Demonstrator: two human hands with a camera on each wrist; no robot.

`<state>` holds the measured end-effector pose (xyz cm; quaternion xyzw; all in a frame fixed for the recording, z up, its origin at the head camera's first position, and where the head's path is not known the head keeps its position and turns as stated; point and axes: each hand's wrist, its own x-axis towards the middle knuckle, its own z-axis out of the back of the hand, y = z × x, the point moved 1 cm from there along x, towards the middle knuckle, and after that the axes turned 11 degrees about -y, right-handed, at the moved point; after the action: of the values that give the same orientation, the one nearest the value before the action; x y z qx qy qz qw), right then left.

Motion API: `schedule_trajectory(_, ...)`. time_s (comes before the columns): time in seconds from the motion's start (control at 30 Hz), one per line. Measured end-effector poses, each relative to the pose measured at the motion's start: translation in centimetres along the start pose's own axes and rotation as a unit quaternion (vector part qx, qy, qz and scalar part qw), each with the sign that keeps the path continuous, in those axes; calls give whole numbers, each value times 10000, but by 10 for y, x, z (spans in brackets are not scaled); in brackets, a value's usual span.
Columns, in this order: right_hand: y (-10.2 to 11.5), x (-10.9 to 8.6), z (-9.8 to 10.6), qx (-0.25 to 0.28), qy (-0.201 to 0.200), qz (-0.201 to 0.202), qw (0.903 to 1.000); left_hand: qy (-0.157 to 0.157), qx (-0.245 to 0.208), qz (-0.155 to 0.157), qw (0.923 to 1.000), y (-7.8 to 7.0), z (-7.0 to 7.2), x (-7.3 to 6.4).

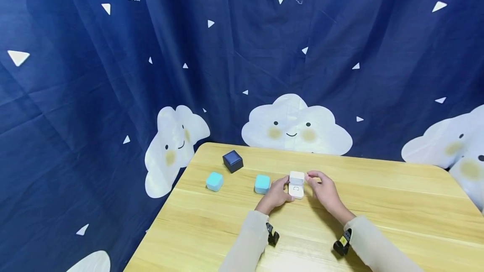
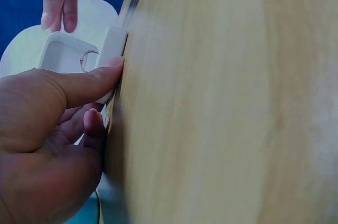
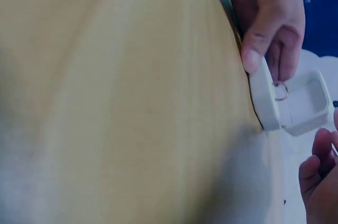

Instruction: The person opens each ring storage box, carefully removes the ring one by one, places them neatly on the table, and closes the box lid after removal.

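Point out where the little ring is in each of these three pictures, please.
Head: right of centre, below mid-height, the ring sits in the open white box.
Left wrist: upper left, the ring shows just above the left hand.
Right wrist: right side, near mid-height, the ring shows below the left hand.
Shared landmark: the white box, gripped by the left hand in all three.

Low in the head view, the ring (image 1: 296, 188) is too small for detail. Their wrist views crop the left hand (image 2: 37, 134) at left, the right hand (image 3: 323, 187) at lower right.
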<state>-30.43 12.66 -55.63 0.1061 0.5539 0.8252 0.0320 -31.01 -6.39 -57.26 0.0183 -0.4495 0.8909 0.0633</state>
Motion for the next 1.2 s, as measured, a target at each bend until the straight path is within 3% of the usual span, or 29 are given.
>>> schedule_trajectory(0.23,3,-15,-6,-586,-325,527,9964,33,75,-38,10000,-1,3,-1)
schedule_trajectory(0.4,1,-25,-14,-783,-140,532,9954,63,111,-2,9999,-1,4,-1)
schedule_trajectory(0.7,2,-28,-26,-1098,-133,950,9893,55,167,-49,9998,0,2,0)
schedule_trajectory(1.2,3,-22,-30,-1289,-63,722,9890,61,76,4,10000,-1,3,-1)
